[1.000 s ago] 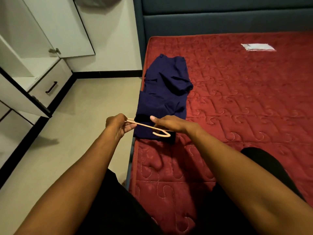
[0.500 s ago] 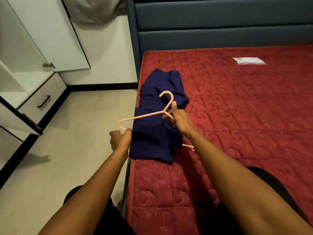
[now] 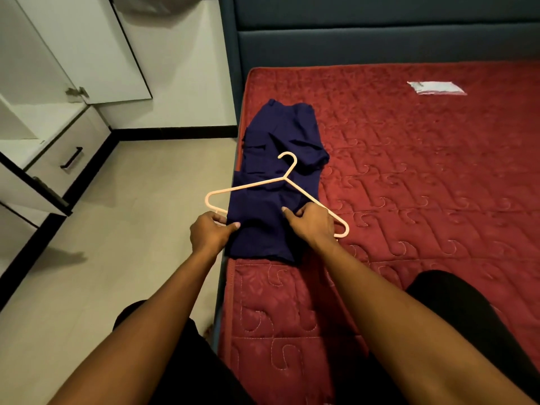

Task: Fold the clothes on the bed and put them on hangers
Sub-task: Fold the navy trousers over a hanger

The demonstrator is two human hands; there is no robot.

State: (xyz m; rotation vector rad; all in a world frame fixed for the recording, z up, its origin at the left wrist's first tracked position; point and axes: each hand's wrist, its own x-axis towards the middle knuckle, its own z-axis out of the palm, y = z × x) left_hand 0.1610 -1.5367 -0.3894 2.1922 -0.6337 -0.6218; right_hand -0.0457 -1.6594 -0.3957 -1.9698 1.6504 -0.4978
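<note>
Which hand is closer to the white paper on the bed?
Right. The right hand is below and left of the white paper; the left hand is even farther left. Both hold the hanger.

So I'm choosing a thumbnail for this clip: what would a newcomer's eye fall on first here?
The pale pink hanger pops first, held over the folded navy garment at the left edge of the red quilted mattress. The left hand and right hand each hold it near a lower corner. A white packet lies far off, near the headboard.
</note>
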